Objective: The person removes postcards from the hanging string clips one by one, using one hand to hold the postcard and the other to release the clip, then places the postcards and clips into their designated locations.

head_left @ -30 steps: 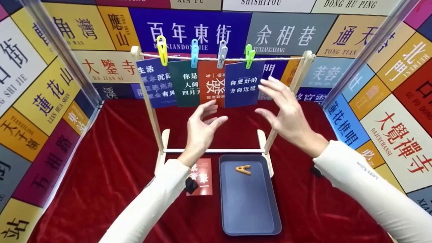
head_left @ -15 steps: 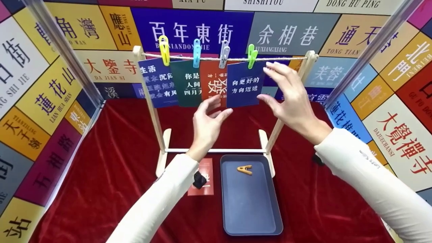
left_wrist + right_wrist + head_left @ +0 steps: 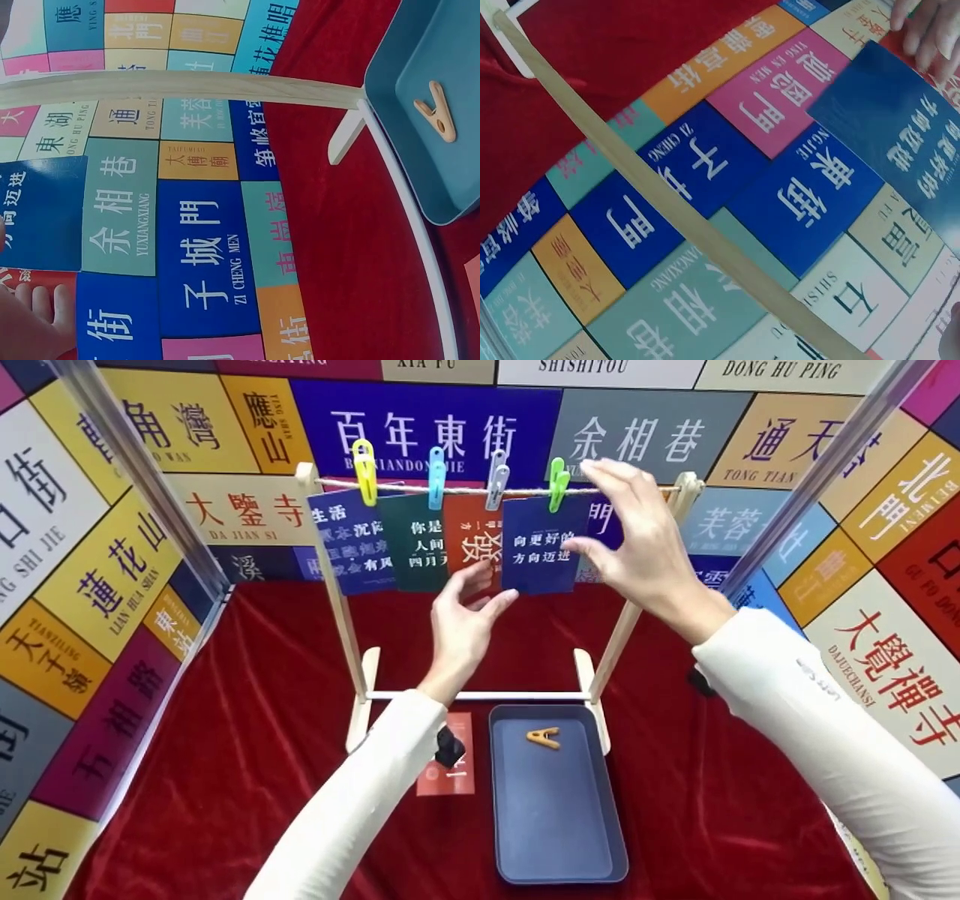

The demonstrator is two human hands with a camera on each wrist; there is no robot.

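A blue card (image 3: 536, 574) with white characters hangs from a green clothespin (image 3: 557, 484) on the rope (image 3: 465, 492). My right hand (image 3: 651, 540) is at its right side, fingers raised and spread near the clothespin, thumb overlapping the card's right part in the head view. My left hand (image 3: 461, 630) holds nothing; its loosely bent fingers are by the lower part of a hanging red card (image 3: 469, 521). To the left hang a green card (image 3: 420, 574) and another blue card (image 3: 360, 574), under grey (image 3: 496, 480), light blue (image 3: 436, 480) and yellow clothespins (image 3: 365, 472).
The rope runs between the posts of a wooden rack (image 3: 341, 622). Below lies a grey-blue tray (image 3: 559, 817) with an orange clothespin (image 3: 544, 737) inside. Left of it, a red card (image 3: 450, 784) lies on the red cloth (image 3: 225, 750). Sign-covered panels (image 3: 637, 431) enclose the back and sides.
My right hand has risen beside the blue card toward the rope; its thumb now overlaps the card. My left hand has shifted slightly right and up. The blue card has swung a little.
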